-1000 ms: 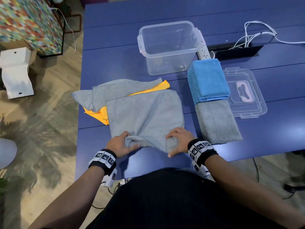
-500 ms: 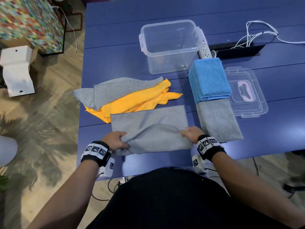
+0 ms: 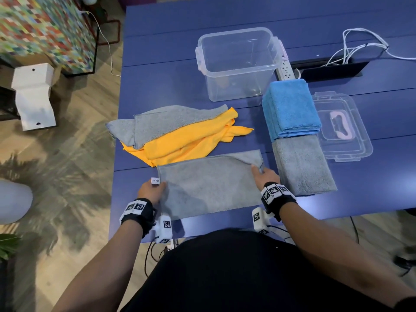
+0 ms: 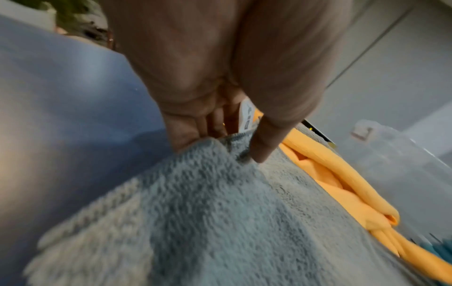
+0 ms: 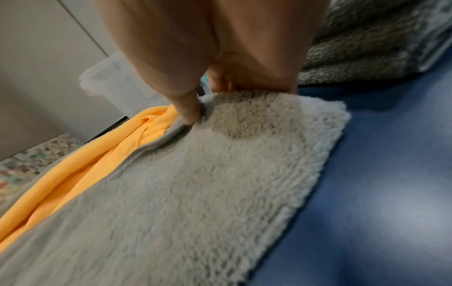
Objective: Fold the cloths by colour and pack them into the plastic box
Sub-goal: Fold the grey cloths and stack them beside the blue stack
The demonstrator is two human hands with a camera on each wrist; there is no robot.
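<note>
Left hand (image 3: 150, 190) pinches the left far corner of the half-folded grey cloth (image 3: 209, 188), thumb on top and fingers curled beneath, a white label (image 3: 155, 180) showing at the fingertips; right hand (image 3: 265, 176) pinches the right far corner likewise, thumb pressed into the pile, the corner slightly lifted and creased. The grey cloth lies flat as a long rectangle at the near edge of the blue table (image 3: 162, 70); its surface is thick, fluffy microfibre with a stitched hem. Just beyond the grey cloth, a crumpled yellow cloth (image 3: 189, 138), smooth and thin, lies in loose folds, its near edge touching or slightly under the grey cloth; a second loose grey cloth (image 3: 162, 122) drapes over the yellow one. To the right of the held grey cloth, just beside it, a folded grey cloth (image 3: 302, 167) lies as a neat rectangle; beyond that, a stack of folded blue cloths (image 3: 290, 104), probably several though the count is unclear. The plastic box (image 3: 238, 64), clear and rectangular with rounded corners, stands open well beyond the held grey cloth; its clear lid (image 3: 358, 152) lies flat to the right of the folded stacks.
</note>
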